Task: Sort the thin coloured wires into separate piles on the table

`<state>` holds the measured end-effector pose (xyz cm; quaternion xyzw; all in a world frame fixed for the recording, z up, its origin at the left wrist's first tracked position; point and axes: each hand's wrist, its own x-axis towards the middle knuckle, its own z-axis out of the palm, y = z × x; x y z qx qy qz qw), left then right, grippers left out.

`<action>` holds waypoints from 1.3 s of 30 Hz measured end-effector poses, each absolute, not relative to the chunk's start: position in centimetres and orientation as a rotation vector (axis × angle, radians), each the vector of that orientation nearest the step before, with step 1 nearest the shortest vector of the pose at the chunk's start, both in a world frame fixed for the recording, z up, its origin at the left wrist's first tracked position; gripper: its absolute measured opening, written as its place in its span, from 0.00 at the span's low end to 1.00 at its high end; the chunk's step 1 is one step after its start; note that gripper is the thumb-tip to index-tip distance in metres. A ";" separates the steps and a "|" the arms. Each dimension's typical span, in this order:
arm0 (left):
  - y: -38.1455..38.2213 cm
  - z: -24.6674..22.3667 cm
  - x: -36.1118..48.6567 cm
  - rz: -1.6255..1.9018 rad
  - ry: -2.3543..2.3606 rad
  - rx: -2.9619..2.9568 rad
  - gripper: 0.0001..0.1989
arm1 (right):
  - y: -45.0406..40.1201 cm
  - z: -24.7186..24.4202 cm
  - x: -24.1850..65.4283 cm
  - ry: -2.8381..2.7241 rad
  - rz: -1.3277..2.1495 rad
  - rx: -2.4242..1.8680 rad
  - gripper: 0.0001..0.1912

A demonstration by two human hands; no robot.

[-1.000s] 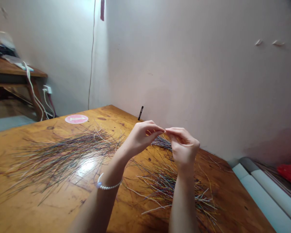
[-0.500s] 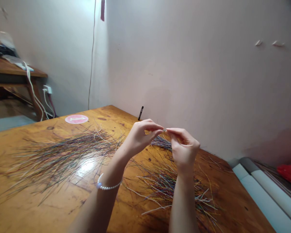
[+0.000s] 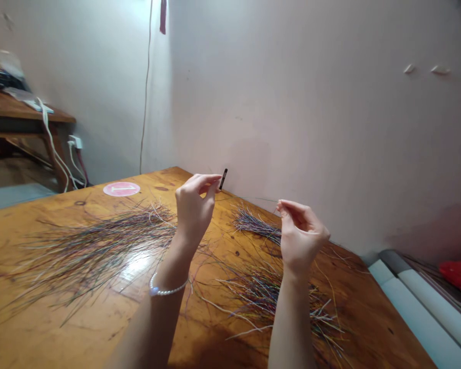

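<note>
Two bare hands hover well apart above a wooden table (image 3: 369,312). The left hand (image 3: 194,212), with a pearl bracelet (image 3: 165,291) on its wrist, is loosely curled with a narrow gap and holds nothing visible; a small black cylinder (image 3: 223,179) stands just beyond it at the far edge. The right hand (image 3: 301,236) pinches narrowly, though whether it holds a fine wire cannot be told. Multicoloured wires (image 3: 96,248) lie in loose spreads left, far and near.
</note>
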<state>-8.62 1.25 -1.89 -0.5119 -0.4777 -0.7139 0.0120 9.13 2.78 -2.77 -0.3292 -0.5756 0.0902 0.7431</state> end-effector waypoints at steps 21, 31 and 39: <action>1.1 -1.9 -10.8 -2.325 -1.639 -1.456 0.13 | 3.5 -2.7 9.9 -1.142 0.039 -0.793 0.06; 0.7 -1.2 -10.2 -2.723 -1.591 -1.621 0.12 | 3.4 -3.0 9.8 -1.208 0.060 -0.709 0.03; 0.3 -0.8 -8.1 -2.550 -1.722 -2.089 0.10 | 3.0 -2.9 9.4 -1.316 0.144 -0.650 0.02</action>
